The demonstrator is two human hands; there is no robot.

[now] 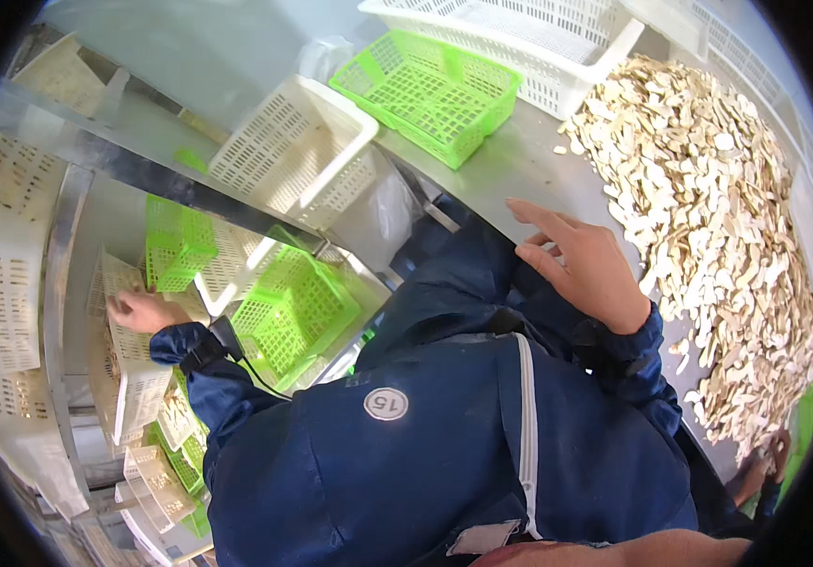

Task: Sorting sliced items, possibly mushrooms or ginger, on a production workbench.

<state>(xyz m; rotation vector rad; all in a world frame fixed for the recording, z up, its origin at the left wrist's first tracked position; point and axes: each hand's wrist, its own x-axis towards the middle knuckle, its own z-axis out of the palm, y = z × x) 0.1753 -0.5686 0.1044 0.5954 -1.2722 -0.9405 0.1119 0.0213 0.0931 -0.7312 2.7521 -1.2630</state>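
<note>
My left hand (143,310) reaches out to the side, over the near rim of a white slotted plastic basket (143,397) on a rack. Its fingers are bent and small in view, so whether they grip anything is unclear. A small bright green basket (178,244) is right beside its fingertips. My right hand (587,266) hovers at the edge of the metal table (519,177), palm down, with fingers apart and nothing in them. Beyond it lies a large heap of pale dried slices (704,212), which look like mushroom.
Beside the heap stand a green basket (427,96) and a long white basket (519,35). A white basket (300,149) tilts by the metal rail (165,184). More green baskets (293,312) sit on the rack. Another person's hands (764,468) are at the heap's near end.
</note>
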